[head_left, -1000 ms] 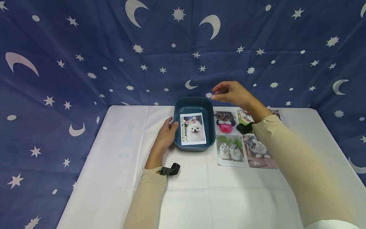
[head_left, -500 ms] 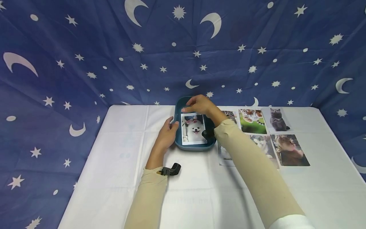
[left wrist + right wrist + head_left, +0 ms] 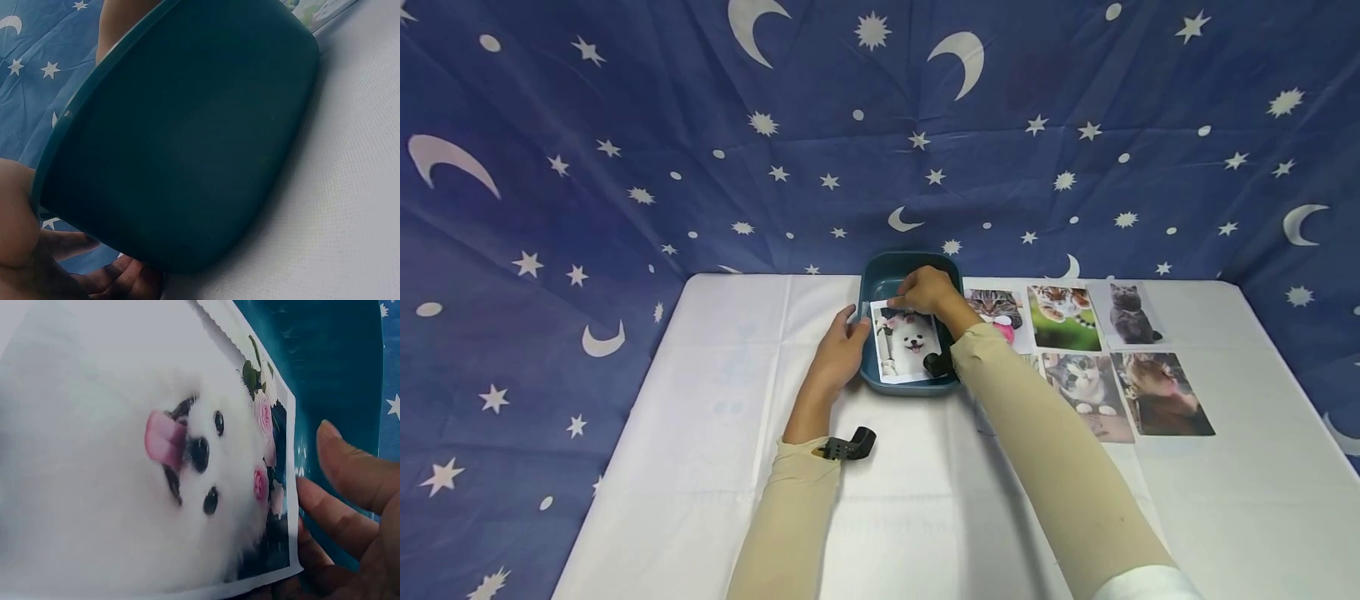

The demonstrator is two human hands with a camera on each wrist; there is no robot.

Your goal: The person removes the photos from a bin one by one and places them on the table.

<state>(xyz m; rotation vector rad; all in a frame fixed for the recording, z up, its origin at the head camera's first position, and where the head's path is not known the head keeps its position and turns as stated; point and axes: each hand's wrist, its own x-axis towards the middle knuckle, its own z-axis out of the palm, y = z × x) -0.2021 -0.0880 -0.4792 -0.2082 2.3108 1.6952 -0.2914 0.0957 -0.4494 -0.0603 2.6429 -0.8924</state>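
Note:
A dark teal plastic bin (image 3: 874, 367) stands on the white table, its side wall filling much of the left wrist view. My left hand (image 3: 838, 350) holds it by the left side, thumb up at the rim and fingers along the outside. Inside lies a photo card (image 3: 913, 343) of a fluffy white dog with pink flowers. Over the far part of the bin, my right hand (image 3: 928, 292) reaches to the card's top edge. In the right wrist view, its fingertips (image 3: 312, 494) are right at that edge, while the thumb stands apart from the card.
Right of the bin, several animal photos lie in two rows, among them a tiger (image 3: 1063, 317), a grey cat (image 3: 1129, 312) and a grey-and-white cat (image 3: 1088, 392). My right forearm covers part of them. A blue star-patterned cloth (image 3: 820, 125) rises behind the table (image 3: 722, 400).
My right hand has moved left and down from beyond the bin's far right corner to the dog card's top edge. The card has shifted slightly left. My left hand keeps its place.

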